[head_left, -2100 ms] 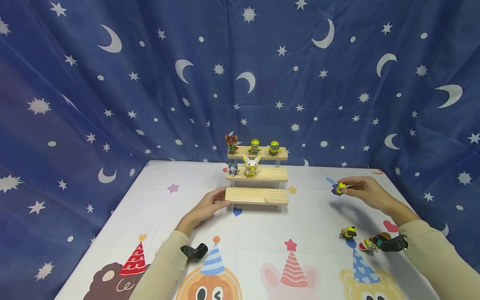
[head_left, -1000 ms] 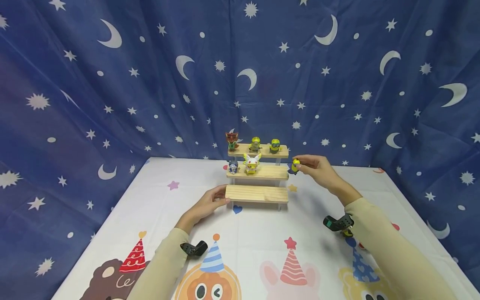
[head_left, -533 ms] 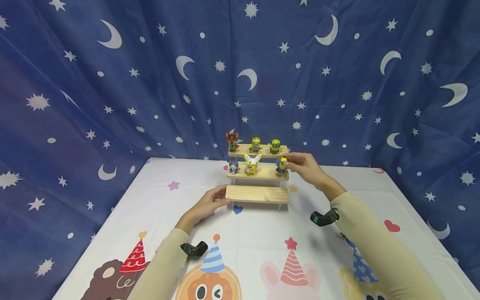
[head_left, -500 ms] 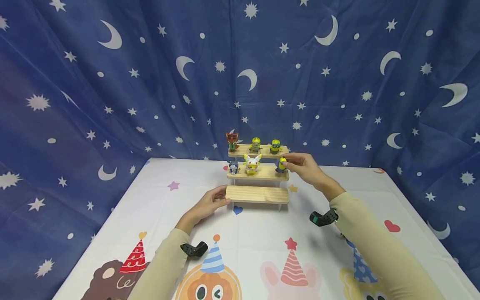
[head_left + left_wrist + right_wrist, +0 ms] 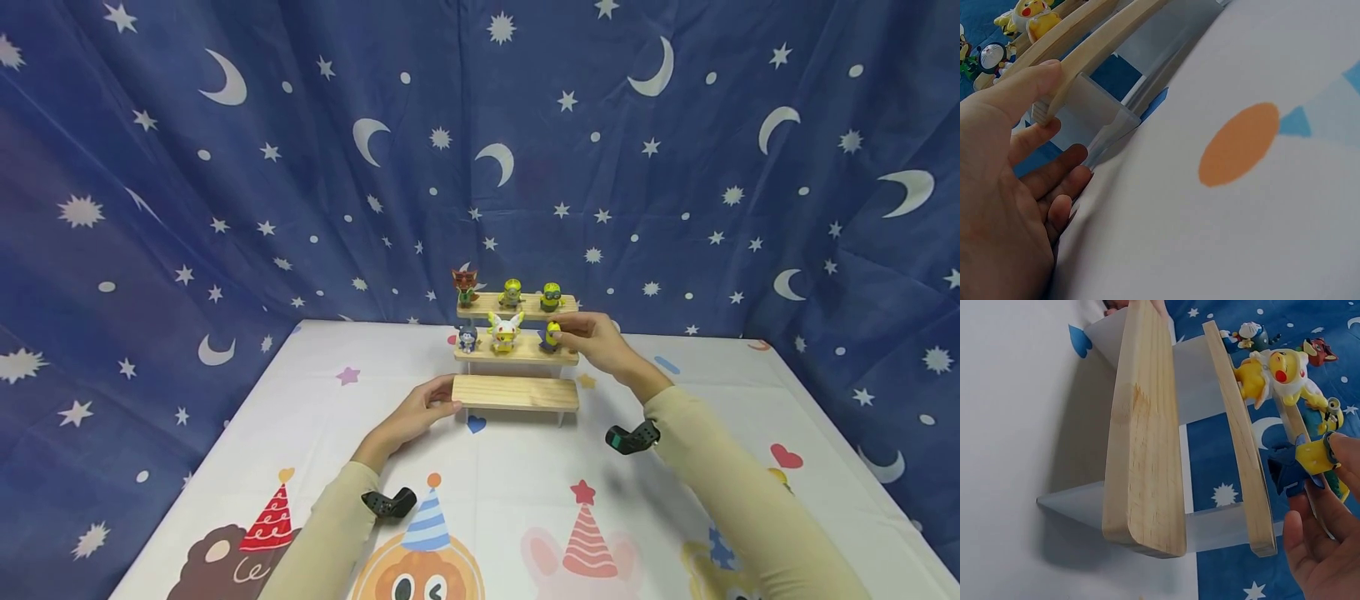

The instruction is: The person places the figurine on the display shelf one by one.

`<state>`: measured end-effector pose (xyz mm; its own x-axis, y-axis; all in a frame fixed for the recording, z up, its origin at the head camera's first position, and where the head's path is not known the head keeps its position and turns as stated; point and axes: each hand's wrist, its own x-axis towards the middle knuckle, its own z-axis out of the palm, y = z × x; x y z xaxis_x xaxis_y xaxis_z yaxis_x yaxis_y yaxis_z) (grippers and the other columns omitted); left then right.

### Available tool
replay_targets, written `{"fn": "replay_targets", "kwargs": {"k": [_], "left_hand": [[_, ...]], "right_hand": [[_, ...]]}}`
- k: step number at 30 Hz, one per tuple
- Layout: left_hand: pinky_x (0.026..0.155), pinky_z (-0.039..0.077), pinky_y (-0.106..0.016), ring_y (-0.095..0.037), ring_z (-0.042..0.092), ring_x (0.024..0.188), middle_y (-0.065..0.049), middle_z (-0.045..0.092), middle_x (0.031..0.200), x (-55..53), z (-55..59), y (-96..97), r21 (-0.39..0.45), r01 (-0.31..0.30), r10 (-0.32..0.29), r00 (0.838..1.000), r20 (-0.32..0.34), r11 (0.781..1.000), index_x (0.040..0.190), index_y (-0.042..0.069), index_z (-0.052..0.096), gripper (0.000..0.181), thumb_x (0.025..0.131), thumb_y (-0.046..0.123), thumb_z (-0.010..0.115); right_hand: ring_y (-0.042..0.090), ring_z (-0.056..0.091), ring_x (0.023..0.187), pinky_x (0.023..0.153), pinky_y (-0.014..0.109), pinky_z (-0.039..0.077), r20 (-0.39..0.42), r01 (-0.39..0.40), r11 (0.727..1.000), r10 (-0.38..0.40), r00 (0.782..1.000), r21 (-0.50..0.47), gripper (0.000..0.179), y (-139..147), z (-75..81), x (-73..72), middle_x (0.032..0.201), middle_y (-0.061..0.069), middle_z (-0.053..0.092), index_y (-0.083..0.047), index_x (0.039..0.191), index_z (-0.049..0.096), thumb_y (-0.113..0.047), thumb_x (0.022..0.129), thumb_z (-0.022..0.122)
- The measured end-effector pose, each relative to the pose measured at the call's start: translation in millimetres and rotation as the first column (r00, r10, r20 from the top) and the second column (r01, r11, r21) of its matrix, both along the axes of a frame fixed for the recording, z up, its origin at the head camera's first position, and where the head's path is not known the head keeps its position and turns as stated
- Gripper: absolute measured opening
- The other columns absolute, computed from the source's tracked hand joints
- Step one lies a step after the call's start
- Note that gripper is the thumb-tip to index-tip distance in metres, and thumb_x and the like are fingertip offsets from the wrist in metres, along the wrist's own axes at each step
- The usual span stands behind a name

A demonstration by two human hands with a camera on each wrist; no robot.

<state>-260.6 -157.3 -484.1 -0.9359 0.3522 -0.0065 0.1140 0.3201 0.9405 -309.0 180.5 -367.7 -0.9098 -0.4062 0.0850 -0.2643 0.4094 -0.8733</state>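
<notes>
In the head view a three-tier wooden display stand is on the table. My left hand pinches the left end of its lowest shelf, thumb on top and a finger below. My right hand pinches a small yellow-and-blue minion figurine by its head, at the right part of the middle shelf. On that shelf stand a white-and-yellow Pikachu figurine and a dark blue-grey figurine. The top shelf bears a fox figurine and two minion figurines, one in the middle and one at right.
A white tablecloth with cartoon party animals covers the table. Behind and at the sides hangs a blue curtain with moons and stars. A small yellow thing shows partly beyond the right sleeve.
My right hand has carried the minion figurine leftward from the table's right side onto the middle shelf, beside the Pikachu figurine. My left hand has stayed on the lowest shelf.
</notes>
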Motion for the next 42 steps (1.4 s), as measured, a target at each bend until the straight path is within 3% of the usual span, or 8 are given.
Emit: {"fn": "replay_targets", "kwargs": {"k": [22,35,42], "left_hand": [[0.11,0.044,-0.046,-0.03,0.053,0.128,-0.017,0.055,0.145,-0.5,-0.3,-0.1,-0.005,0.015,-0.015,1.0,-0.016,1.0,0.154,0.008,0.041,0.062,0.1,0.024,0.065],[0.109,0.045,-0.044,-0.029,0.052,0.13,-0.015,0.053,0.148,-1.5,-0.5,-0.3,-0.014,0.019,-0.019,1.0,0.001,1.0,0.155,0.009,0.039,0.064,0.099,0.027,0.065],[0.112,0.043,-0.05,-0.031,0.053,0.129,-0.017,0.054,0.146,-2.0,-0.7,-0.2,-0.008,0.018,-0.018,1.0,-0.003,1.0,0.154,0.009,0.04,0.064,0.099,0.027,0.066]], "right_hand": [[0.037,0.056,0.132,0.109,0.054,0.047,0.012,-0.008,1.0,0.008,1.0,0.029,0.046,-0.4,-9.6,-8.0,0.149,0.02,0.053,-0.006,0.145,0.054,-0.019,0.102,0.062],[0.037,0.053,0.135,0.111,0.055,0.044,0.0,-0.014,1.0,0.014,1.0,0.01,0.046,11.3,-2.5,-2.8,0.15,0.018,0.053,-0.009,0.146,0.053,-0.023,0.103,0.061],[0.039,0.055,0.134,0.109,0.055,0.047,-0.035,0.0,0.999,0.002,0.999,0.052,0.047,31.2,4.9,5.5,0.149,0.02,0.053,-0.005,0.146,0.051,-0.025,0.104,0.058]]}}
